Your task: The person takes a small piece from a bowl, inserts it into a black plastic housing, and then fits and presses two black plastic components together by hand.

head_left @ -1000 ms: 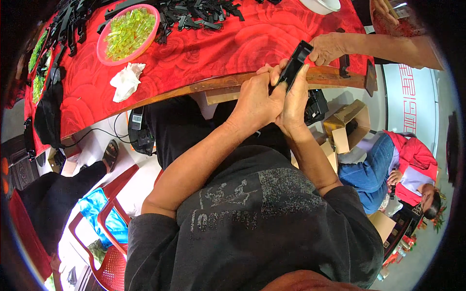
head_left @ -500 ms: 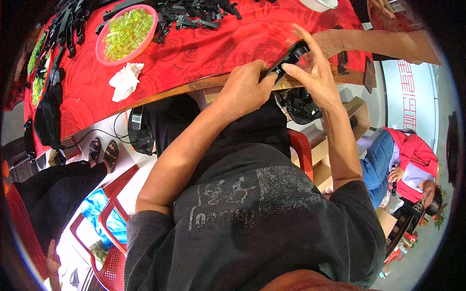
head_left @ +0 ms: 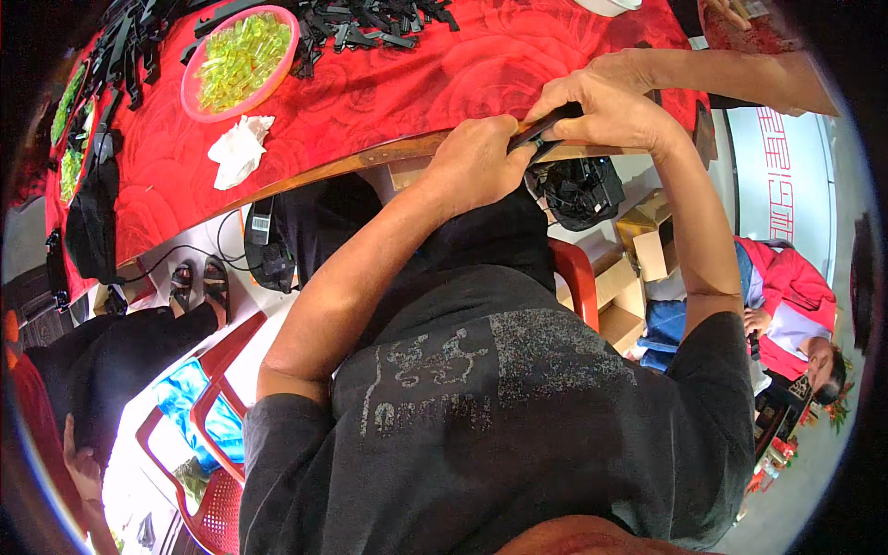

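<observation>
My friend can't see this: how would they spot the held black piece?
Find the red-covered table, then its wooden near edge. There the left hand and right hand hold a black piece. Unlike the black parts heaped beyond, it's in hand.

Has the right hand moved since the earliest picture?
Yes: the right hand has moved forward and rightward, judged against the table's wooden edge.

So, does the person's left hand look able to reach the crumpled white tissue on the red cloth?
Probably yes: nothing visible blocks the cloth between the left hand and the tissue, though this hand grips a narrow black part.
</observation>
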The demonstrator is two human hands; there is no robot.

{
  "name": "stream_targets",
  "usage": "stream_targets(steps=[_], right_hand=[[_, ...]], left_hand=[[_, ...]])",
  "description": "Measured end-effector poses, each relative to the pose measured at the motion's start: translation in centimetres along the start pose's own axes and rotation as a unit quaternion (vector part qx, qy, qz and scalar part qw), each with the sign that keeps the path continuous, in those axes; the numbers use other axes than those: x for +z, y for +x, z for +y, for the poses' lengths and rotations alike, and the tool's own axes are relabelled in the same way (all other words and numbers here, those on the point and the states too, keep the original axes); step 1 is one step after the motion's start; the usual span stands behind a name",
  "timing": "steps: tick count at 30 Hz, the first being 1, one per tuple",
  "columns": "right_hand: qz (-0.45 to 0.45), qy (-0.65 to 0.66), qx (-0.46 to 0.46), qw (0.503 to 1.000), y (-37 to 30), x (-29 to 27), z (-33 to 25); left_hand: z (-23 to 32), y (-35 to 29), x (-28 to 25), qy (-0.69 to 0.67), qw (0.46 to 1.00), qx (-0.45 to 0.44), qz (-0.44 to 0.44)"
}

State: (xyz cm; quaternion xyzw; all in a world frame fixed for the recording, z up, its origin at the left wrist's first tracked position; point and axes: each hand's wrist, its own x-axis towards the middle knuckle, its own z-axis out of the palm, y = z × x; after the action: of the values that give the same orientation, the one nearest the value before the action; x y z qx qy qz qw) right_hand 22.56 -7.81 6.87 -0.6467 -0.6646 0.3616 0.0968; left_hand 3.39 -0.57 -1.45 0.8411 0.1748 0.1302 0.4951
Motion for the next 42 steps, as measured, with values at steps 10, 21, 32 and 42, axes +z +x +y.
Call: stream_targets(steps=[10,21,32,42], right_hand=[[-0.016,0.093,0.016,0.995,-0.1,0.2,1.0],[0.001,0.065,0.032,0.997,0.3,0.8,1.6],[0.006,0.097,0.040,0.994,0.2,1.3,1.2],[0.002,-0.031,-0.018,0.999,0.1,0.2,-0.4]], left_hand=[[0.1,0.4,-0.4,-0.009,0.999,-0.013,-0.033],[0.3,0.7,-0.7,-0.004,0.998,-0.041,-0.054],[0.1,0.7,-0.4,0.024,0.998,-0.026,-0.054],[0.1,0.2,-0.1,0.013,1.000,0.027,0.002]])
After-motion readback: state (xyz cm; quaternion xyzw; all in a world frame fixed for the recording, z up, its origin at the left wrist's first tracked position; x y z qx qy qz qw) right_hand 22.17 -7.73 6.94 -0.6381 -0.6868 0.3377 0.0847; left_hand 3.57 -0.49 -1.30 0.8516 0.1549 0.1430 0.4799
